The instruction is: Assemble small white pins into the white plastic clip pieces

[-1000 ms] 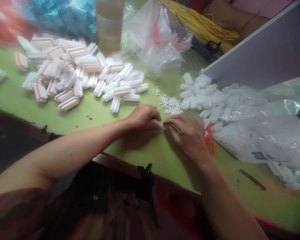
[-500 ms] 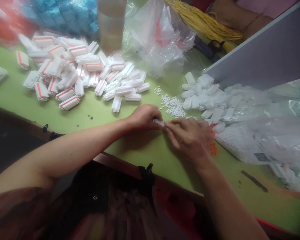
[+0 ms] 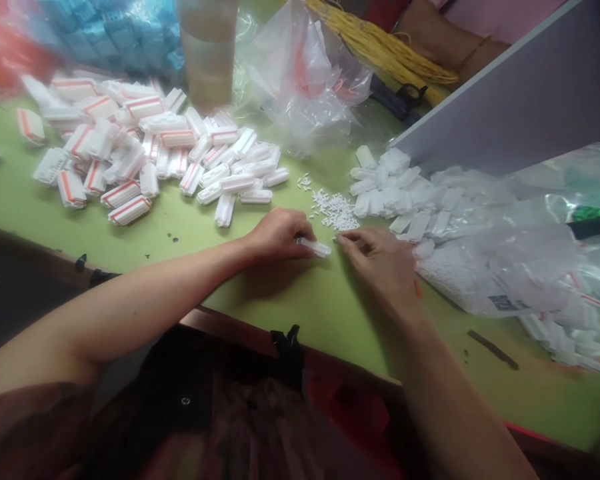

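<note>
My left hand is closed around a slim white plastic piece, whose free end sticks out to the right, just above the green table. Beside it, my right hand has its thumb and index finger pinched together. A tiny pale tip, apparently a small white plastic pin, shows at those fingertips. A loose heap of small white pins lies right behind the two hands. The hands are apart, and the left palm hides part of the white piece.
Many white plastic blocks, some orange-striped, are heaped at left. More white pieces and clear bags lie at right. Behind stand a cup of brownish liquid and a grey panel. Another person's arm shows beyond.
My right hand has drawn away from the white piece toward the pin heap, opening a gap. More of the piece shows in my left hand. The whole view has shifted slightly.
</note>
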Available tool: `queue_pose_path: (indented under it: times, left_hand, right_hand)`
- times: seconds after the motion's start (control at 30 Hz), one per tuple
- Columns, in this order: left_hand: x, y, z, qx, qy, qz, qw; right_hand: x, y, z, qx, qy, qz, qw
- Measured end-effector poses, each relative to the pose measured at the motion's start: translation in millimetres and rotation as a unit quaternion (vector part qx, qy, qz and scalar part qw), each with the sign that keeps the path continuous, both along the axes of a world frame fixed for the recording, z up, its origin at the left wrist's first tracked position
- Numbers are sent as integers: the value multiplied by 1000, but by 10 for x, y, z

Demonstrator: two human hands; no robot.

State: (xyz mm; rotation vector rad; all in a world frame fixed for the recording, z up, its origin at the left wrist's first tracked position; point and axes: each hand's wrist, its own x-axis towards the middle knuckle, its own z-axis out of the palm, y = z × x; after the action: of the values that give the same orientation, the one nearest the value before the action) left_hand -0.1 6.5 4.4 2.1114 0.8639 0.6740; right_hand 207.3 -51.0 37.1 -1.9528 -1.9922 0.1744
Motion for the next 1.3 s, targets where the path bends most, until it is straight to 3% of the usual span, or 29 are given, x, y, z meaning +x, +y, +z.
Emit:
queue_pose_path:
  times: [0.17,0.37,0.5,0.83,0.97,1.13,1.3]
  left_hand:
    - [-1,-1,6,-1,-2,-2,1000]
    - [2,-4,-3,-1,-7,-5,1000]
    - [3,-10,-4,-2,-5,-1,1000]
    - [2,-3,-24,7,-3,-4,1000]
    - [3,-4,-26,8,-2,-1,1000]
    - [11,-7,-23,4,-4,4,1000]
    - [4,-8,-14,-5,-3,6,1000]
  right_hand:
    - [-69,59,-22,7,-57,27,998]
    - [-139,-24,80,16,35,87,995]
    - [-227,-55,76,26,27,121,992]
    - [-370,-102,53,101,-151,135,974]
    - [-378,-159,40,118,-176,161,964]
    - [-334,-245,10,138,-131,162,968]
    - [-219,-59,50,59,37,115,991]
